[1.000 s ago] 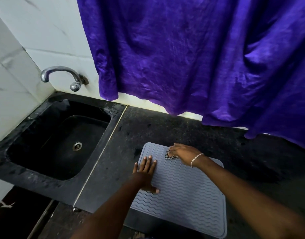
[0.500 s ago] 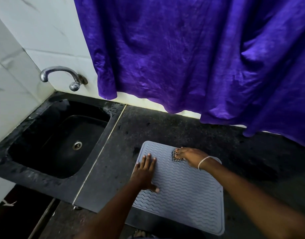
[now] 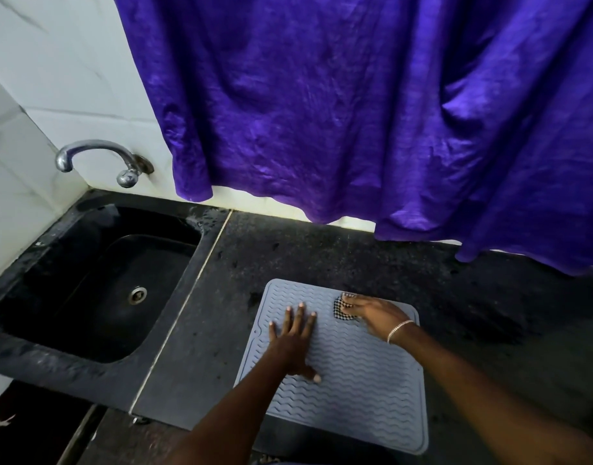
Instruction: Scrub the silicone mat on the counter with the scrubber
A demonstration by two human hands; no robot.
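Observation:
A grey silicone mat [image 3: 362, 391] with wavy ridges lies on the dark counter [image 3: 321, 256], its near edge hanging past the counter's front. My left hand [image 3: 293, 344] lies flat on the mat's left part, fingers straight and spread, thumb out to the right. My right hand [image 3: 372, 312], a bracelet on its wrist, holds a small black-and-white checkered scrubber [image 3: 340, 312] down on the mat's far part. Most of the scrubber is hidden under the fingers.
A black sink [image 3: 97, 290] with a metal drain sits left of the counter, under a chrome tap [image 3: 97, 156] on the white tiled wall. A purple curtain [image 3: 355, 112] hangs along the back, its hem just above the counter.
My right hand has slid the scrubber to the right along the mat's far part. My left hand has stayed flat on the mat.

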